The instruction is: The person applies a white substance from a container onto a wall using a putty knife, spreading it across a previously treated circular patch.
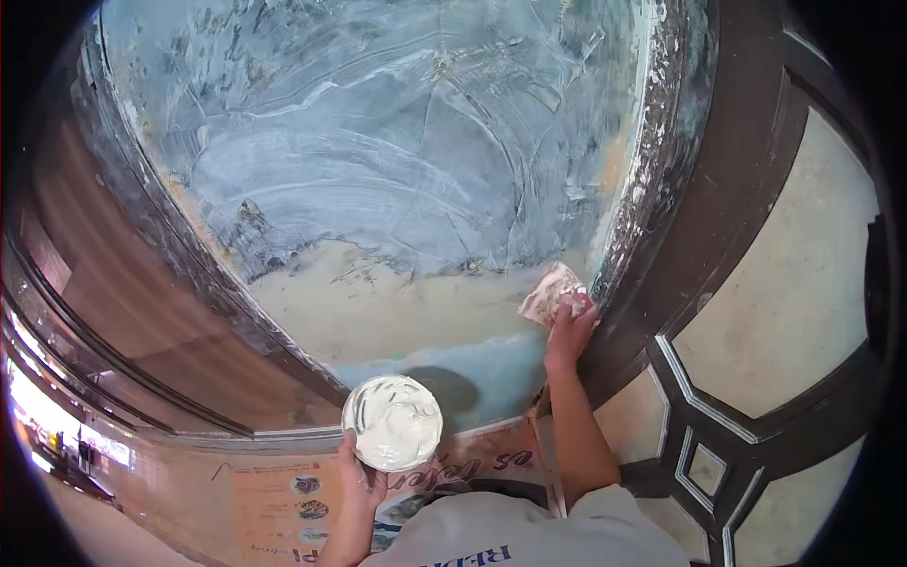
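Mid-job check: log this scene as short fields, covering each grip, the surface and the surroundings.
Left grip: holding round tub
Tub contents: white paste
Right grip: holding flat pinkish-white piece, smeared
Surface: patchy blue-grey, pale band lower, light blue at bottom
Right side: dark panelling with pale insets
Lower edge: printed orange sheet
Unclear: whether the piece touches the surface
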`<state>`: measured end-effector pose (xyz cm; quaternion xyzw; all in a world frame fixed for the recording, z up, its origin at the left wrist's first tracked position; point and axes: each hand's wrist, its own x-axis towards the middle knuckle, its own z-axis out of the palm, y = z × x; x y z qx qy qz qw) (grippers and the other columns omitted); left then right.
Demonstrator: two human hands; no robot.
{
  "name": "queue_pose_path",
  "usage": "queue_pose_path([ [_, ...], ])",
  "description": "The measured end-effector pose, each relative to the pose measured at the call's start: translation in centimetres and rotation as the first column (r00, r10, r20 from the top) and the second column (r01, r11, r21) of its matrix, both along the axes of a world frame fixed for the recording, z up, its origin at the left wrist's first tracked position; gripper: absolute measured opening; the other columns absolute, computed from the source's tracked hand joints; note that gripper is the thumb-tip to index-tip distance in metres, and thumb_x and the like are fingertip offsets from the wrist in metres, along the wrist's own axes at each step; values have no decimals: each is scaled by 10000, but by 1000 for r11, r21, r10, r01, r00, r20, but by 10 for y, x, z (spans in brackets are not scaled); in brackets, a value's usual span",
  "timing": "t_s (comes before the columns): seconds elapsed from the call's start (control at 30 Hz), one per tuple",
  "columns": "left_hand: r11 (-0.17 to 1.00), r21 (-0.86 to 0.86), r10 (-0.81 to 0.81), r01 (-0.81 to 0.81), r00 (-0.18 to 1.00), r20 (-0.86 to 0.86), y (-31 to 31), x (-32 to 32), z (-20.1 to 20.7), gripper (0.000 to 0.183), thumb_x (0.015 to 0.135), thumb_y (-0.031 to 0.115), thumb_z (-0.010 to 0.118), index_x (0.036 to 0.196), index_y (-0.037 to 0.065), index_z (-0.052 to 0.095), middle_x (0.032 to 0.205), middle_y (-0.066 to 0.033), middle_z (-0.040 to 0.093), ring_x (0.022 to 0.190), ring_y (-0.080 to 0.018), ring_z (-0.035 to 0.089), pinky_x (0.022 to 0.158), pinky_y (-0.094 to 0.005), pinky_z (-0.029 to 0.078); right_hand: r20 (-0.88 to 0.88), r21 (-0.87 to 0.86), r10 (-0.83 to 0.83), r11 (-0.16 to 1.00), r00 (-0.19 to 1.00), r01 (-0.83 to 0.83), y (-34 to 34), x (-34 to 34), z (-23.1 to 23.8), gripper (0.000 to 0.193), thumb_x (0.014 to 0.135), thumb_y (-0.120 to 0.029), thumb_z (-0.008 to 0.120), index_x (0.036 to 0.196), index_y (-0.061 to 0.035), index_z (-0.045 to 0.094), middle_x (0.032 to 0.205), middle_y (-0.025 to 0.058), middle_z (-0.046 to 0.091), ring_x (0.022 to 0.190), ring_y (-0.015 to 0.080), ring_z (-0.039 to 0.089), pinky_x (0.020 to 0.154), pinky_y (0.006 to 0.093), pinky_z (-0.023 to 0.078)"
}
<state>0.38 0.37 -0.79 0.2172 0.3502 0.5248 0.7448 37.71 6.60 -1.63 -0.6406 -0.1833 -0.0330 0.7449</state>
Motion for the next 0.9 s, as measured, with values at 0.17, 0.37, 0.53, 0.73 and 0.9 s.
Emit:
queue_pose_path([
  [0.17,1000,-7,19,-18,1000,21,-3,8,-2,587,990,437,467,1412,33,411,1386,-148,520,1239,-290,551,1001,-425,512,107,-79,337,941,935,-330,5,-28,-1,386,913,-253,660,1144,-1,481,1026,164,565,948,285,582,847,416,470],
  [0.37,1000,-3,23,-23,998,56,-8,22,1,583,985,424,480,1414,34,415,1395,-142,517,1239,-275,552,1035,-409,486,106,-7,238,971,966,-238,15,17,-20,452,930,-315,641,1161,32,464,1049,181,580,988,316,584,877,437,460],
  [0.53,1000,29,3,-4,999,40,-15,28,1,588,983,434,473,1417,42,417,1416,-140,498,1265,-291,526,1045,-429,464,-151,156,175,976,973,-152,-9,11,-36,414,967,-268,607,1220,20,448,1126,124,525,1061,223,534,937,353,440],
  [0.73,1000,-19,4,-3,998,55,-15,47,-2,575,989,426,463,1413,40,421,1408,-141,506,1263,-289,528,1052,-429,460,51,-53,488,873,872,-485,-19,-20,-31,318,930,-147,636,1161,-9,466,1094,143,560,959,268,591,818,380,488],
  [0.9,1000,2,-23,23,996,81,-18,57,-6,577,998,435,456,1422,47,414,1408,-133,510,1269,-279,527,1055,-421,461,227,-257,393,907,891,-334,-2,3,-33,304,919,-141,614,1148,7,480,1033,240,585,955,386,603,787,398,488],
])
